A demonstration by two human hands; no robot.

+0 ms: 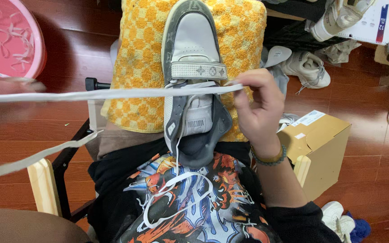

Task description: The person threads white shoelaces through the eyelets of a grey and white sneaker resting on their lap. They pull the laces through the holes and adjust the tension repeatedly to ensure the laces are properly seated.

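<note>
Sneaker (190, 54): grey-and-white, smooth leather panels with suede-like trim, studded strap across the instep; toe pointing away, tongue pulled open toward the body; resting on the towel over the lap.
Towel (145, 58): yellow-and-white checked terry, nubby pile, spread under the shoe.
Shoelace (113, 93): flat white woven band, stretched taut and nearly level across the shoe from the right fingers to the left edge of view; second loose length slanting lower left; more lace looped on the printed black shirt (190, 207).
Right hand (260, 105): fingers curled, fingertips pinching the lace end just beside the strap; beaded bracelet at the wrist.
Left hand (5, 90): blurred at the left edge, at the lace's far end; grip impossible to tell.
Surroundings: pink basin (28, 27) with lace scraps upper left; cardboard box (323, 144) right of the forearm; white sneakers (309, 67) on the red-brown wooden floor (68, 40); wooden chair arm (43, 186) lower left.
</note>
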